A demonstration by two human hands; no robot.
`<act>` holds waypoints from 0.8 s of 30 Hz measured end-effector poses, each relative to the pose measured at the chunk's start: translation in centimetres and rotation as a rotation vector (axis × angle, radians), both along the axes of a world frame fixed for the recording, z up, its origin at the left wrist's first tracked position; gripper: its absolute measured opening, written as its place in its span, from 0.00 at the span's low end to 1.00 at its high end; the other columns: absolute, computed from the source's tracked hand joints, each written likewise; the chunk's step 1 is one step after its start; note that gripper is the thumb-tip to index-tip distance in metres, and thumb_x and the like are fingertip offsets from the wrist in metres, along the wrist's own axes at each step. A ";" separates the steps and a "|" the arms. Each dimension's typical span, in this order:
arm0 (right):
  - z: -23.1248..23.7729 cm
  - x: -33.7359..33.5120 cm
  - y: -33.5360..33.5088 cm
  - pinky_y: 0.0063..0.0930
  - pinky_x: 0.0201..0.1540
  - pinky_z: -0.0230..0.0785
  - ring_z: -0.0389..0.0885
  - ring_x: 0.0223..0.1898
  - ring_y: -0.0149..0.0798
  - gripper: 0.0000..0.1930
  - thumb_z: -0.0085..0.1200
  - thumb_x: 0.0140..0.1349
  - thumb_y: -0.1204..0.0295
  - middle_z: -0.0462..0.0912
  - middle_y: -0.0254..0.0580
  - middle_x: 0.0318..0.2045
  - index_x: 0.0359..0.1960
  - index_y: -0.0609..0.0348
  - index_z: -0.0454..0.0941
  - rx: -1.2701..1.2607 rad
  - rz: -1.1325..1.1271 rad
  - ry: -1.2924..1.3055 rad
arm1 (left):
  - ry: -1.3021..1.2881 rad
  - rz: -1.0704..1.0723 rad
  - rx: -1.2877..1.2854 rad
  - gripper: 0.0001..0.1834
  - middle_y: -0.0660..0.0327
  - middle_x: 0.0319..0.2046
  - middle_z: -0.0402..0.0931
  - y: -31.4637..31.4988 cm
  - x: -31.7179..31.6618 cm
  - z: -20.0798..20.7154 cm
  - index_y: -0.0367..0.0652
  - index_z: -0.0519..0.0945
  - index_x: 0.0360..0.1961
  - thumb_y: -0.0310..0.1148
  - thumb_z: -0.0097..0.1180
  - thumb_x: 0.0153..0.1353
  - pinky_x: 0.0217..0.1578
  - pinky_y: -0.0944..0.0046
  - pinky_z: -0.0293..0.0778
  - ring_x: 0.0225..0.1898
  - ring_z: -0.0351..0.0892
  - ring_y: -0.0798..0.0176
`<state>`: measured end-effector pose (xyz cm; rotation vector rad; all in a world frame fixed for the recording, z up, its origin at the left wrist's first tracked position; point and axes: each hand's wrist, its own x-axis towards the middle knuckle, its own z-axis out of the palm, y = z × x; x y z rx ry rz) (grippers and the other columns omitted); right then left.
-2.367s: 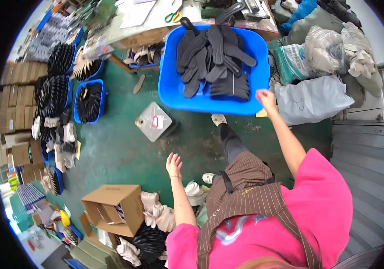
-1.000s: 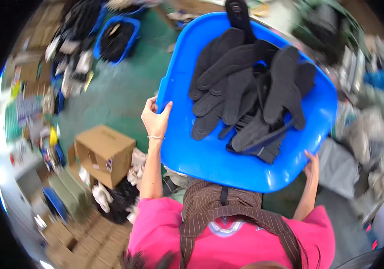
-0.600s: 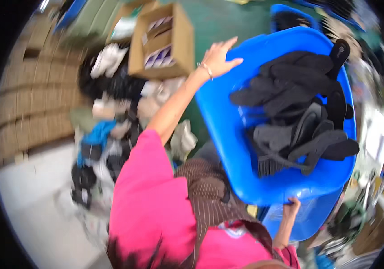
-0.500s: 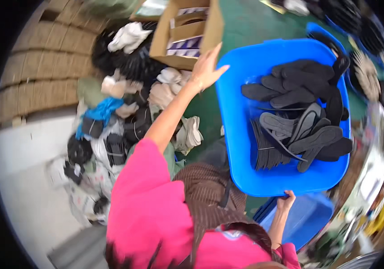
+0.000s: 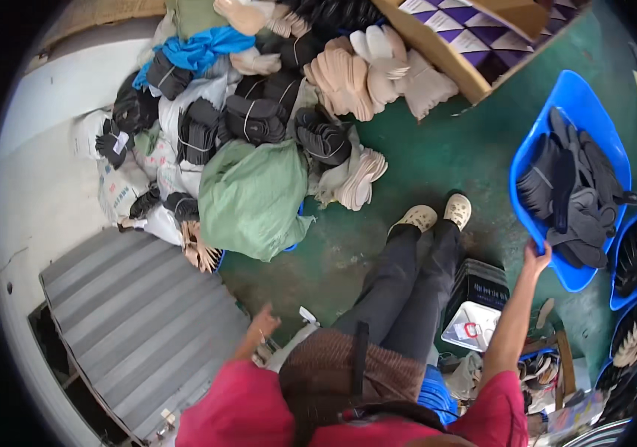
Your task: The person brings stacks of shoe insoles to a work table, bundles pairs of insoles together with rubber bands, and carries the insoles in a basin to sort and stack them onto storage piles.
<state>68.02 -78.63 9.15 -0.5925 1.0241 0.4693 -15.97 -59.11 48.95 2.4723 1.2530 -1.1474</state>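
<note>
A blue plastic tub filled with dark grey shoe insoles is tilted at the right. My right hand grips its near left rim, the arm stretched forward. At the lower left, my left hand holds nothing. Its fingers are apart, close to a grey corrugated sheet and away from the tub. Beyond that hand lies a bulging light green sack. Tied bundles of dark insoles and beige insoles are piled behind the sack.
A cardboard box with purple-and-white packs stands at the top. More blue tubs with insoles line the right edge. Near my legs sit a white tray and a dark stack. Green floor shows around my feet.
My left hand has let go of the tub and swung down to the lower left. The tub, still held by my right hand, is now farther right. My view has turned toward my feet.
</note>
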 end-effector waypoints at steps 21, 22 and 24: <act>6.6 -13.4 26.1 0.41 0.52 0.70 0.75 0.55 0.45 0.22 0.46 0.65 0.64 0.75 0.48 0.56 0.60 0.56 0.68 -0.336 1.613 -0.080 | -0.490 1.851 -0.652 0.42 0.43 0.58 0.69 -2.3 20.0 -8.7 0.36 0.61 0.65 0.54 0.57 0.60 0.60 0.59 0.63 0.61 0.68 0.48; 6.9 -17.2 29.2 0.39 0.51 0.71 0.77 0.53 0.45 0.21 0.46 0.66 0.65 0.77 0.47 0.54 0.59 0.56 0.69 -0.376 1.689 -0.114 | -0.494 1.857 -0.657 0.42 0.43 0.58 0.69 -1.6 19.5 -8.6 0.36 0.61 0.65 0.54 0.57 0.60 0.60 0.59 0.63 0.61 0.68 0.48; 7.5 -23.1 34.6 0.36 0.49 0.73 0.80 0.49 0.43 0.20 0.46 0.65 0.67 0.80 0.45 0.50 0.57 0.58 0.71 -0.394 1.805 -0.135 | -0.631 1.690 -0.707 0.51 0.42 0.57 0.69 -0.5 18.9 -9.1 0.36 0.57 0.67 0.58 0.63 0.52 0.60 0.58 0.64 0.61 0.68 0.48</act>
